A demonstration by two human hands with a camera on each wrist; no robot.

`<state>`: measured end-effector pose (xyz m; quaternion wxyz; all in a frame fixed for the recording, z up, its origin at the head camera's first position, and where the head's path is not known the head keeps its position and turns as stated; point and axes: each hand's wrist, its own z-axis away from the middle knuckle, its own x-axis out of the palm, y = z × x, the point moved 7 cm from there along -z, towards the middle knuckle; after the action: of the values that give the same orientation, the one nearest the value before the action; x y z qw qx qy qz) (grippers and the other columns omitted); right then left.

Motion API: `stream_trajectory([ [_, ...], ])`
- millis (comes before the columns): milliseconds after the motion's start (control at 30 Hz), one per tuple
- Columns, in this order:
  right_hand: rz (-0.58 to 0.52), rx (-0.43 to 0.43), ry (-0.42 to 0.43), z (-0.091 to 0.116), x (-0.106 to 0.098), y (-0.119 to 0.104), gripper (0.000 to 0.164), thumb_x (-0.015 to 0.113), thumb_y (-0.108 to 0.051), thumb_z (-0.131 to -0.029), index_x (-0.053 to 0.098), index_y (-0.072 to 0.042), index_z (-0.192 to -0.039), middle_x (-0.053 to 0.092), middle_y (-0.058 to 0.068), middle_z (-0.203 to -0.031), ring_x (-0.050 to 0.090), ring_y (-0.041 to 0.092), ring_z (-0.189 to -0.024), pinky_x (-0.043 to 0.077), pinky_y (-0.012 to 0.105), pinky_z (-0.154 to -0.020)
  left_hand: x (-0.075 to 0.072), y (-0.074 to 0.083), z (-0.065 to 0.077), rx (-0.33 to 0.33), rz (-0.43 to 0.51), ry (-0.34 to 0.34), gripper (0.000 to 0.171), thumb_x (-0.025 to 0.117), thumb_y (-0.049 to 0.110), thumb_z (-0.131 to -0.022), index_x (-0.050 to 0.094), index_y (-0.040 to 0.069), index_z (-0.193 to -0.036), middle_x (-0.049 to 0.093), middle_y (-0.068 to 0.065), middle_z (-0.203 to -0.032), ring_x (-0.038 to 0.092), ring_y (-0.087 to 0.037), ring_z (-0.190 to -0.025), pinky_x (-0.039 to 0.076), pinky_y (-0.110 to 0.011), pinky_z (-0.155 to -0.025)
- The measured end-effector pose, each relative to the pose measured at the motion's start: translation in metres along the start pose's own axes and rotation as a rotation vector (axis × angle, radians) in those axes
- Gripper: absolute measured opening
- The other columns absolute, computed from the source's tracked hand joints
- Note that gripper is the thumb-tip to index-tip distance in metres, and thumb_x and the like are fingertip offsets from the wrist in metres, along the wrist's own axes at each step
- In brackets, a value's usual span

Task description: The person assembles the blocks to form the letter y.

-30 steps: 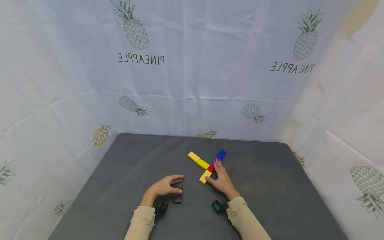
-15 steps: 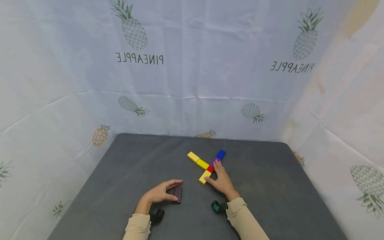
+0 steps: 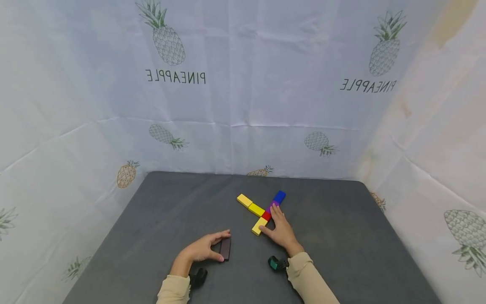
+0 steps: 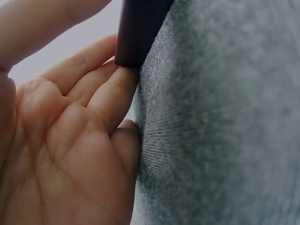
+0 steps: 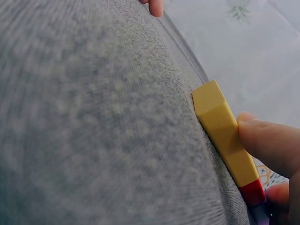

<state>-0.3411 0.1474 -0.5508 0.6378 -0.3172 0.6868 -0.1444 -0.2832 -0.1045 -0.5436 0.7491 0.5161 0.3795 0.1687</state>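
In the head view my left hand [image 3: 203, 248] is at a dark brown block [image 3: 225, 249] lying on the grey table, thumb by its near end and fingertips by its far end. The left wrist view shows fingers against that block's end [image 4: 136, 37]; the thumb tip is out of frame. My right hand [image 3: 282, 232] rests on a row of blocks with fingers spread. Its thumb touches a light yellow block [image 3: 260, 226], and its fingertips lie on a purple block [image 3: 274, 204]. Between these sits a red block [image 3: 266, 215]; a blue block [image 3: 279, 196] ends the row.
A bright yellow block [image 3: 256, 210] and another light yellow block [image 3: 244, 200] branch off to the far left from the red one. The grey table [image 3: 322, 270] ends at a pineapple-print curtain [image 3: 243, 84] behind and at both sides. Each wrist wears a dark camera strap.
My left hand has moved slightly left and nearer to me, its thumb sliding to the dark block's near end. The right hand and the coloured blocks have stayed put.
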Motion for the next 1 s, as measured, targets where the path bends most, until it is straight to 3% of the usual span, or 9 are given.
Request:
stream_trajectory([
  [67,0.000,-0.001,-0.001,0.001,0.001,0.000,0.093,0.063,-0.057,-0.082,0.029,0.000,-0.147,0.022,0.014,-0.156,0.014,0.029,-0.146,0.014,0.043,-0.118,0.000,-0.001,0.003,-0.005,-0.014,0.005,0.075,0.078,0.018,-0.077,0.042,0.009,-0.143,0.029,-0.010,-0.155,0.028,-0.034,-0.141,0.027,-0.048,-0.113],
  [200,0.004,-0.010,0.012,0.001,0.002,-0.001,0.093,0.063,-0.057,-0.082,0.030,0.001,-0.147,0.023,0.015,-0.156,0.016,0.029,-0.146,0.015,0.044,-0.118,0.000,-0.004,0.008,-0.013,-0.037,0.020,0.077,0.078,0.020,-0.077,0.041,0.009,-0.144,0.028,-0.010,-0.155,0.028,-0.033,-0.141,0.030,-0.037,-0.113],
  [233,0.002,-0.015,0.009,0.001,0.000,-0.003,0.091,0.064,-0.053,-0.083,0.030,0.002,-0.146,0.023,0.016,-0.155,0.018,0.033,-0.145,0.019,0.051,-0.115,-0.001,-0.003,0.008,-0.013,-0.044,0.022,0.077,0.078,0.019,-0.077,0.041,0.009,-0.143,0.028,-0.009,-0.155,0.028,-0.033,-0.141,0.030,-0.035,-0.112],
  [300,-0.004,-0.015,0.014,0.001,-0.001,-0.002,0.091,0.064,-0.053,-0.083,0.030,0.002,-0.146,0.024,0.016,-0.155,0.018,0.034,-0.145,0.019,0.051,-0.115,-0.001,-0.003,0.008,-0.018,-0.059,0.026,0.077,0.079,0.018,-0.076,0.042,0.009,-0.143,0.028,-0.008,-0.155,0.028,-0.032,-0.141,0.030,-0.036,-0.112],
  [467,-0.010,-0.016,0.011,0.001,-0.002,-0.002,0.091,0.064,-0.053,-0.083,0.030,0.002,-0.146,0.023,0.016,-0.155,0.018,0.033,-0.145,0.018,0.051,-0.116,-0.001,-0.001,0.008,-0.026,-0.087,0.031,0.073,0.078,0.015,-0.076,0.045,0.009,-0.141,0.029,-0.008,-0.155,0.030,-0.033,-0.140,0.028,-0.052,-0.110],
  [833,-0.002,-0.011,0.004,0.001,-0.001,-0.002,0.091,0.064,-0.053,-0.082,0.030,0.002,-0.146,0.024,0.016,-0.155,0.017,0.033,-0.145,0.019,0.050,-0.116,-0.003,-0.003,0.012,0.005,0.055,0.069,0.073,0.077,0.016,-0.079,0.041,0.004,-0.142,0.034,-0.021,-0.150,0.035,-0.042,-0.135,0.033,-0.053,-0.107],
  [1000,0.002,-0.012,0.003,0.001,-0.001,-0.002,0.091,0.064,-0.053,-0.083,0.030,0.002,-0.146,0.024,0.016,-0.155,0.017,0.033,-0.145,0.018,0.050,-0.116,-0.007,-0.004,0.012,0.007,0.059,0.127,0.069,0.078,0.015,-0.078,0.045,0.005,-0.138,0.044,-0.021,-0.142,0.043,-0.040,-0.130,0.041,-0.051,-0.101],
])
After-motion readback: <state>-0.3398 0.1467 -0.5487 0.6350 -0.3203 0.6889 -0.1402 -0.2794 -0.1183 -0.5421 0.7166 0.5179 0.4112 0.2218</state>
